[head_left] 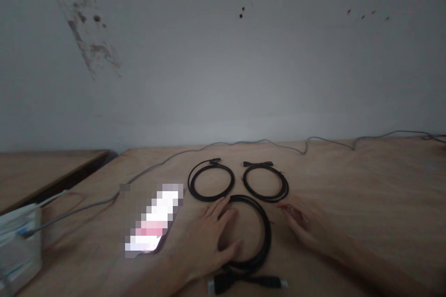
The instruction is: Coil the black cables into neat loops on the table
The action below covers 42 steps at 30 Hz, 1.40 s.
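Nearest me lies a coiled black cable (267, 236), its two thick plugs (244, 282) with pale tips at the front. My left hand (209, 236) rests over the coil's left side, thumb and fingers apart and touching it. Right of that coil is my right hand (310, 225), apart from it, its fingers curled and the thumb tip close to the index tip. Whether a small thing sits in that pinch cannot be made out. Two more coiled black cables lie farther back, one at left (230, 189) and one at right (284, 188), both with plugs at their far side.
Left of my hands lies a lit phone (160, 222), its screen blurred out. A white power strip (35, 241) sits at the left edge. From it a thin grey cord (156, 165) runs along the back of the wooden table (376, 185), below a stained wall (223, 65).
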Motion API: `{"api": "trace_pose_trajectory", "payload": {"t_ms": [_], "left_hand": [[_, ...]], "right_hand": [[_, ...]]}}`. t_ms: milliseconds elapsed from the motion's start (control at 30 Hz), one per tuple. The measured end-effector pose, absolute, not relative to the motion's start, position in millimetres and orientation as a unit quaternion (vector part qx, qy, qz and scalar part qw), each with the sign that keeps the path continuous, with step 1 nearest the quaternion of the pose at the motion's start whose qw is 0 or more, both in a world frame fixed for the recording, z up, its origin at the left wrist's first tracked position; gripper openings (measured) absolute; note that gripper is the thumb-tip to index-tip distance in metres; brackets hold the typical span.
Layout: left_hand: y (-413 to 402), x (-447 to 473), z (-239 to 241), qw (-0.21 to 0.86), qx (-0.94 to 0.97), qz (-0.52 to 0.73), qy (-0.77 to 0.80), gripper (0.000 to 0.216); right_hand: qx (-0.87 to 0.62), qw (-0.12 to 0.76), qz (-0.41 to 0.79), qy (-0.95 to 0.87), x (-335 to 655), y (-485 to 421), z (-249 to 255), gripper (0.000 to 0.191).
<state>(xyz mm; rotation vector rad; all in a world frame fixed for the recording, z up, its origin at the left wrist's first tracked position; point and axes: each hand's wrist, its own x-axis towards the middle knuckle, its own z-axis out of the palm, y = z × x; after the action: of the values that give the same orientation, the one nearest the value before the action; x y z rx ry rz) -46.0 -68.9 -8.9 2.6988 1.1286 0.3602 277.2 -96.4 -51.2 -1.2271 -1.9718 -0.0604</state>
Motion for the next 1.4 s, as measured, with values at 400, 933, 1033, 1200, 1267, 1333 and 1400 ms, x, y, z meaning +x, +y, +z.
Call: {"api": "trace_pose_trajectory", "payload": {"t_ms": [400, 933, 1033, 1200, 1267, 1333, 1400], "left_hand": [[-60.7, -45.3, 1.2, 0.115, 0.836, 0.233, 0.484, 0.035], [-44.3, -60.3, -0.5, 0.077, 0.841, 0.097, 0.527, 0.025], [-44.9, -62.1, 3.0, 0.055, 0.878, 0.069, 0.470, 0.022], [-46.6, -63.6, 2.4, 0.047, 0.894, 0.070, 0.441, 0.024], [-46.5, -63.2, 2.3, 0.037, 0.881, 0.078, 0.465, 0.024], [-45.6, -62.1, 2.8, 0.020, 0.863, 0.096, 0.496, 0.027], [-44.1, -60.4, 3.5, 0.001, 0.838, 0.114, 0.533, 0.028]], "right_hand": [[-0.494, 0.348, 0.035, -0.796, 275.7, -92.9, -46.9, 0.027], [-0.592, 0.368, 0.046, -0.716, 280.9, -87.8, -36.2, 0.031], [-0.596, 0.368, 0.051, -0.712, 281.3, -87.2, -35.6, 0.031], [-0.607, 0.396, 0.049, -0.687, 282.3, -87.3, -34.5, 0.034], [-0.605, 0.413, 0.055, -0.679, 284.8, -87.2, -31.8, 0.034], [-0.600, 0.430, 0.055, -0.672, 288.4, -86.7, -29.2, 0.033], [-0.596, 0.442, 0.047, -0.668, 291.1, -86.0, -27.6, 0.034]]}}
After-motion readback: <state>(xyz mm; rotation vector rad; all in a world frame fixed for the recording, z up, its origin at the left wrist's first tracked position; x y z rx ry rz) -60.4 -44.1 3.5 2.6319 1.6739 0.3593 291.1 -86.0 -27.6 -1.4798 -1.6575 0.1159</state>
